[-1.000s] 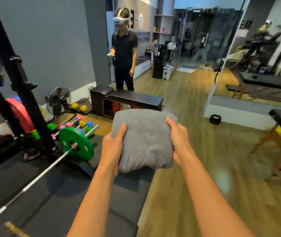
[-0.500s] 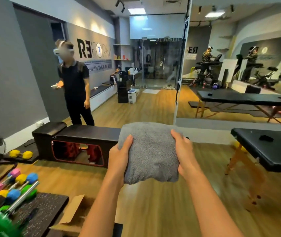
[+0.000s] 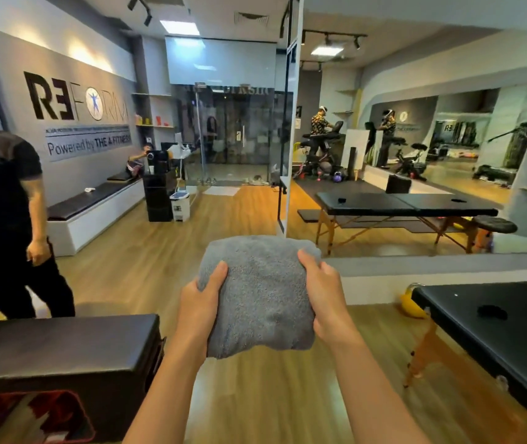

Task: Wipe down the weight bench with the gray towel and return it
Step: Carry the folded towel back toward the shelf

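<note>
Gray towel, head view: folded thick, held mid-air at centre over wood floor. Left grip clasps its 9 o'clock edge, right grip its 3 o'clock edge, thumbs on top. Black padded counter at 8 o'clock, apart. Likely in transit; wiping done or not, cannot tell; return pending.

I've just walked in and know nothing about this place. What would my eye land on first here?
Dead centre, a folded gray towel is held up over the wooden floor, gripped at its sides by the left hand and the right hand. At the left edge stands a person in black, beyond a black padded box, with big REFORM lettering higher up. A black massage table sits at the lower right.
</note>
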Demonstrator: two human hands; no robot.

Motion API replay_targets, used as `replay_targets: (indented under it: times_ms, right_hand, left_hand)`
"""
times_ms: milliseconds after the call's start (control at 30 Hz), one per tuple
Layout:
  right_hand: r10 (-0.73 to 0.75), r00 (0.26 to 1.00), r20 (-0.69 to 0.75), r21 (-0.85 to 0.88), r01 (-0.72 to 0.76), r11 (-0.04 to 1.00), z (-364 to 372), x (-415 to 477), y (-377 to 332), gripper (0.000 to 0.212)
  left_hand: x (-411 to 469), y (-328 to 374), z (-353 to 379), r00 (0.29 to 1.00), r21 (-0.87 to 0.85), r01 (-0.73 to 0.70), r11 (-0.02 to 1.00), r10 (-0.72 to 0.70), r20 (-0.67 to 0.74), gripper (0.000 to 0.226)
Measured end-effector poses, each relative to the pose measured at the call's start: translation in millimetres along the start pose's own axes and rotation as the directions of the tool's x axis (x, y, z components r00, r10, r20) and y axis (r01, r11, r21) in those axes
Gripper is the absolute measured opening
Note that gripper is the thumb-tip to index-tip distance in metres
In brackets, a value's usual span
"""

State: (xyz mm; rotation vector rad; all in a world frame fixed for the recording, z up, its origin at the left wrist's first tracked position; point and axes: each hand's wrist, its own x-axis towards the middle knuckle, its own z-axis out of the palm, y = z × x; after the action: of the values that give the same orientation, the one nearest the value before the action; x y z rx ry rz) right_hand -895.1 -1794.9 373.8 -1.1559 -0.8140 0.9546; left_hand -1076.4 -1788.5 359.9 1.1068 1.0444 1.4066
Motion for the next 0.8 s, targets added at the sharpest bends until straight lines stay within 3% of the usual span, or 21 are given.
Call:
replay_targets:
  times_ms: [433, 800]
  right_hand:
    - [-0.006, 0.997, 0.071, 0.031, 0.004, 1.000, 172.5, 471.1, 61.2, 0.026]
    - [-0.053, 0.999, 0.012, 0.035, 0.053, 0.998, 329.7, 858.2, 99.8, 0.021]
  left_hand:
    - [487.6, -47.9, 36.2, 0.993, 0.025, -0.037, 0.999, 0.039, -0.114, 0.031]
    - [921.0, -80.2, 61.3, 0.998, -0.007, -0.048, 0.999, 0.048, -0.032, 0.027]
